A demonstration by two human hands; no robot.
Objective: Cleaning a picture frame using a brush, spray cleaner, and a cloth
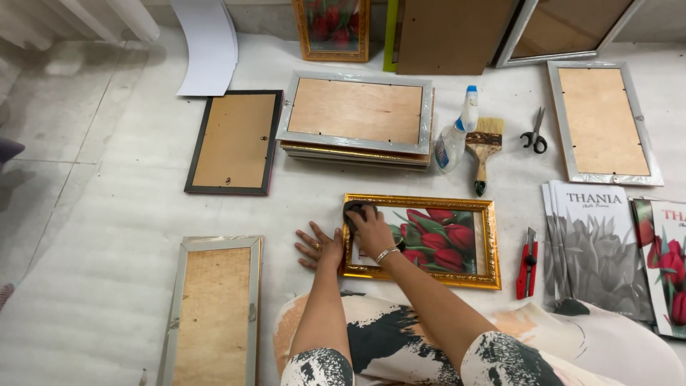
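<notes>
While the right hand presses a dark cloth pad against the upper left corner of the gold picture frame, its fingers are curled over the pad and gripping it, and the left hand lies open, palm down, on the white floor covering just beside the frame's left edge, touching or nearly touching it. The frame sits at the centre of the view, face up, with a print of red tulips under its glass. By the look of it the step in hand is wiping the glass or the moulding — the pad is only at the corner, so most of the surface seems yet to be covered. The next move calls for a steady sweep to the right across the glass, with the left hand holding the frame from sliding on the smooth sheet. Right of the frame lies a red utility knife; above it a spray bottle, a paintbrush and scissors. A stack of frames lies face down at upper centre — printed sheets are at the right
</notes>
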